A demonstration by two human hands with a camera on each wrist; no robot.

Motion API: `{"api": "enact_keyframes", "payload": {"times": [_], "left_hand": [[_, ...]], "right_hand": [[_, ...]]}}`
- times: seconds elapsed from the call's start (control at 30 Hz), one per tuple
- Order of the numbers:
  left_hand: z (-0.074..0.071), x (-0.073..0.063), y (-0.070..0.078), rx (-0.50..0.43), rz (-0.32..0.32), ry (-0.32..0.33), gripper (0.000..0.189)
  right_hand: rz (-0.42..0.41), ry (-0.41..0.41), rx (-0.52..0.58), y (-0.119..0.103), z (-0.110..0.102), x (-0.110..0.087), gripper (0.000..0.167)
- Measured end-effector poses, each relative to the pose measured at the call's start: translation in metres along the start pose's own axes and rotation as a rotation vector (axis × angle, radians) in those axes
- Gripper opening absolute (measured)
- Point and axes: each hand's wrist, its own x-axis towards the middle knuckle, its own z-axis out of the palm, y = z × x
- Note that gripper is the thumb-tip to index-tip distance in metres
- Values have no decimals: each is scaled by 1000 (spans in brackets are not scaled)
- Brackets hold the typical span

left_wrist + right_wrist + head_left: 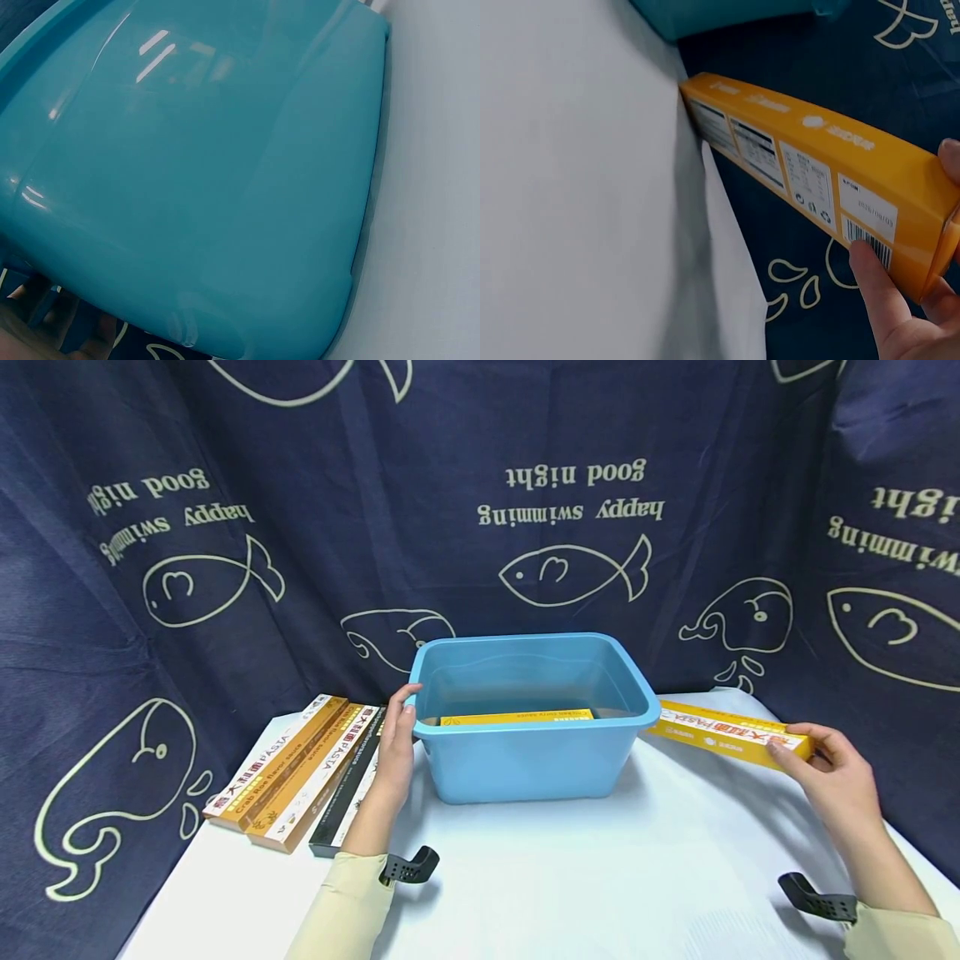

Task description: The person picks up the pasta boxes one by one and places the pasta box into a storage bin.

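Note:
At the right, my right hand (840, 772) pinches the near end of a yellow pasta box (712, 731), thumb on one side and fingers on the other. The right wrist view shows a finger (881, 289) by the barcode on this pasta box. Its far end lies beside the right wall of the blue plastic bin (525, 764), partly hidden behind it. My left hand (395, 747) rests against the bin's left side, with fingertips at the rim. Inside the bin lies another yellow box (517, 718), mostly hidden by the front wall.
Left of the bin, an orange-brown pasta box (273, 764), a second one (318, 781) and a black box (345, 806) lie side by side on the white table (540, 877). A navy curtain (450, 527) with fish drawings hangs behind and along both sides.

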Motion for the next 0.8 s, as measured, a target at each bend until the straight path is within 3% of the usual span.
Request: {"api": "enact_keyframes", "payload": {"times": [0.37,0.6,0.8], "left_hand": [[0,-1,2,7,1,3,45],[0,0,0,0,7,4,47],[0,0,-1,1,6,0,47]], "right_hand": [[99,74,26,-5,4,1,40],[108,56,213,-8,6,2,57],[205,98,175,-17,8,2,70]]}}
